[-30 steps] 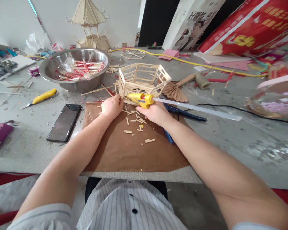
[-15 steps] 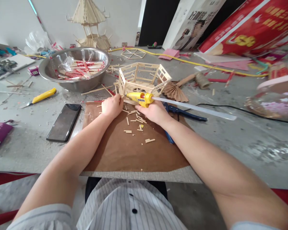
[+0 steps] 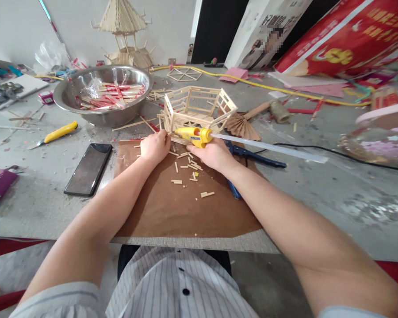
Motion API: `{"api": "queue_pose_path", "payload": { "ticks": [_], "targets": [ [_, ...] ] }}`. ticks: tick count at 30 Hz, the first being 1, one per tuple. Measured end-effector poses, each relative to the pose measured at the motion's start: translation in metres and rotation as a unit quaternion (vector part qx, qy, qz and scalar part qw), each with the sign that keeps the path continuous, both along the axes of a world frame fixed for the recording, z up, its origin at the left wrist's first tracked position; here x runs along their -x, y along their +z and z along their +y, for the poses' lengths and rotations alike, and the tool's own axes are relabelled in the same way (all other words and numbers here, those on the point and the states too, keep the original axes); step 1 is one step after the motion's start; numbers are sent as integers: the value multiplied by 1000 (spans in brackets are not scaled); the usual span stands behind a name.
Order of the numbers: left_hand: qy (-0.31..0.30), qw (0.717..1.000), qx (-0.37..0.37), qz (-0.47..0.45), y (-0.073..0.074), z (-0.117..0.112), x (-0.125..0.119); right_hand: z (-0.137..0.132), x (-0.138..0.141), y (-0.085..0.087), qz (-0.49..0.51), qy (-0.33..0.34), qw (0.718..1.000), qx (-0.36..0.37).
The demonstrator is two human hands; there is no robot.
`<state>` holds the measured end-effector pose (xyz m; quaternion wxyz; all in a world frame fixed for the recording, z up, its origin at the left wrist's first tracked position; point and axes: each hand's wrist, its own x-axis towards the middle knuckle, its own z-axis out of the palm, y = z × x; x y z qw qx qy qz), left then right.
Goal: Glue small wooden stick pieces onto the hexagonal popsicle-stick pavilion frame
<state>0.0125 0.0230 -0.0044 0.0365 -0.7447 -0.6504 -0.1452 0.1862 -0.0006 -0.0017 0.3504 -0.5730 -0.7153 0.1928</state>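
Note:
My right hand (image 3: pixel 214 154) grips a yellow glue gun (image 3: pixel 194 134) with a long clear glue stick (image 3: pixel 268 148) poking out behind it. The nozzle points left at the near bottom edge of a hexagonal frame of wooden sticks (image 3: pixel 199 106). My left hand (image 3: pixel 155 147) is curled beside the nozzle, fingers pinched at the frame's base on something I cannot make out. Both hands rest on a brown paper sheet (image 3: pixel 179 207) strewn with several short stick offcuts (image 3: pixel 185 170).
A steel bowl (image 3: pixel 104 95) of red-and-wood sticks stands at the back left. A black phone (image 3: pixel 89 169) and a yellow-handled knife (image 3: pixel 55 134) lie to the left. Blue-handled cutters (image 3: pixel 252 157) and a black cord (image 3: pixel 351 154) lie on the right. A stick pagoda (image 3: pixel 124 31) stands behind.
The glue stick's far end has swung slightly; otherwise both hands stay in place at the frame's base.

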Motion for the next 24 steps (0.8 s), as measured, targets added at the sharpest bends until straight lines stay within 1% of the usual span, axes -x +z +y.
{"api": "queue_pose_path", "payload": {
  "ticks": [5, 14, 20, 24],
  "targets": [
    [-7, 1000, -7, 0, -2, 2, 1, 1, 1, 0, -5, 1, 1000, 1],
    [0, 1000, -7, 6, -1, 0, 1, -1, -1, 0, -1, 8, 1000, 12],
    [4, 1000, 3, 6, 1, -1, 0, 0, -2, -3, 2, 17, 1000, -9],
    [3, 1000, 5, 1, 1, 0, 0, 0, -4, -4, 9, 22, 1000, -2]
  ]
}}
